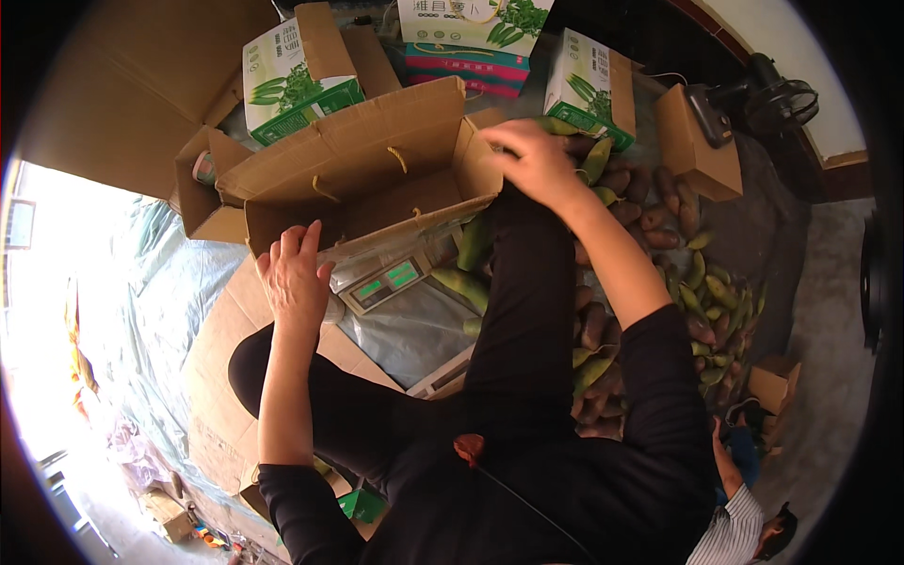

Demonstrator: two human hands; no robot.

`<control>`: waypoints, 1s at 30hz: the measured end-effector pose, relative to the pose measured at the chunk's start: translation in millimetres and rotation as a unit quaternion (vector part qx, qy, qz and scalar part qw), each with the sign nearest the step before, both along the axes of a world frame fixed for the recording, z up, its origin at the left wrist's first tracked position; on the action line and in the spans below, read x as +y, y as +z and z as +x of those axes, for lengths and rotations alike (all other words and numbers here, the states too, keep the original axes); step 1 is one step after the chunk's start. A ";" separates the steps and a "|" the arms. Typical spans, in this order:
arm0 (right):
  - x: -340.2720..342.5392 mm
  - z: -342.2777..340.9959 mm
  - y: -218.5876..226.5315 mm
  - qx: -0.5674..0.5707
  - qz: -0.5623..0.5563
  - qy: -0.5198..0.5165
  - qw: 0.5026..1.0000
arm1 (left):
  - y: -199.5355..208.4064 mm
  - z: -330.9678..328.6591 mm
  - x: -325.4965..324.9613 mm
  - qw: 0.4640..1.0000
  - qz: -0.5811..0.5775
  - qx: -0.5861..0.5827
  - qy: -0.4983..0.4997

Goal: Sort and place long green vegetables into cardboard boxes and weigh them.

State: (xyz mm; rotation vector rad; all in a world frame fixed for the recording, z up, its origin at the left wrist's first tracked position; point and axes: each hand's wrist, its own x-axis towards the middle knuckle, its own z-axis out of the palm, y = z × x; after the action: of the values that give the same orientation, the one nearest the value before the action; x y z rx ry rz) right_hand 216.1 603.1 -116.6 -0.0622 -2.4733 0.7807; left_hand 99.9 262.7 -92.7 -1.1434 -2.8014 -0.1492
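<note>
The left hand [294, 275], fingers loosely spread and closed round nothing, meets the near-left rim of an open brown carton [292, 184]; the right hand [537, 165], half curled at its right end, is too blurred to show a grip. The carton lies ahead between both hands, long axis running left to right, slanting away rightward. Just nearer the body sits a scale [383, 285], green radishes [460, 287] beside it.

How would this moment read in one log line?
open cardboard box: yellow cord handles | left hand: near-left edge | right hand: right end | scale: lit, green vegetables alongside
</note>
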 end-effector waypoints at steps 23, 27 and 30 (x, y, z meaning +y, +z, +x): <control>21.1 139.6 -225.3 -0.274 -0.559 -0.270 0.734 | -32.5 -9.3 9.4 0.994 0.026 -0.106 0.002; 25.8 163.9 -211.3 -0.297 -0.560 -0.278 0.722 | -29.0 -9.6 7.6 0.993 0.027 -0.116 0.001; 15.8 163.2 -218.3 -0.309 -0.558 -0.284 0.716 | -32.3 -9.3 4.7 0.993 0.030 -0.118 0.002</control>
State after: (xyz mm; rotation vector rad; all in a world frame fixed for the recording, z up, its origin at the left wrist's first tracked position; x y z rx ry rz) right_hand 379.3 618.9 -334.9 -1.6465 -1.8237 2.0242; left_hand 90.6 267.4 -125.0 -1.1759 -2.9774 -0.3909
